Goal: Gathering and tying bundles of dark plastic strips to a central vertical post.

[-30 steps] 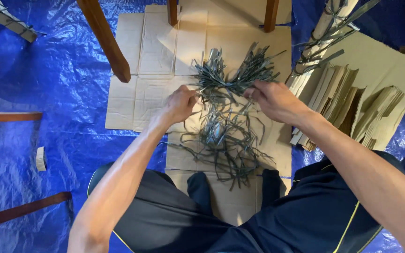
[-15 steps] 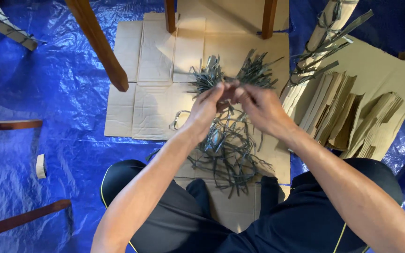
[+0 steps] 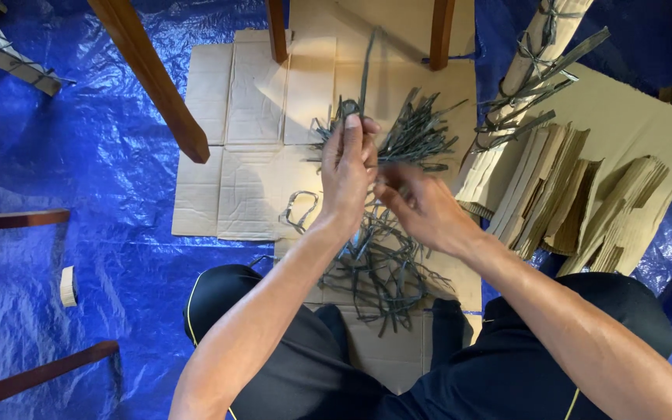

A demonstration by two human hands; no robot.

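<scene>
Strips (image 3: 383, 268) mostly lie loose in a pile on the cardboard (image 3: 250, 148); left hand (image 3: 349, 167) pinches one strip (image 3: 365, 70) up, right hand (image 3: 421, 206) half-curled, blurry, grip unclear.

Both forearms are bare, with no sleeves, watch or gloves showing. The left hand (image 3: 349, 175) and right hand (image 3: 421, 208) wear no rings. Black shorts (image 3: 507, 365) carry thin yellow piping.

The tarp (image 3: 79, 171) was bright blue and crinkled with pale creases. The flattened cardboard (image 3: 258, 101) was plain tan, as were the stacked cardboard sheets (image 3: 577, 194). The strips (image 3: 383, 272) were dull grey-green. The wooden legs (image 3: 149, 70) were reddish brown. The shorts (image 3: 305, 365) were black with thin yellow piping.
</scene>
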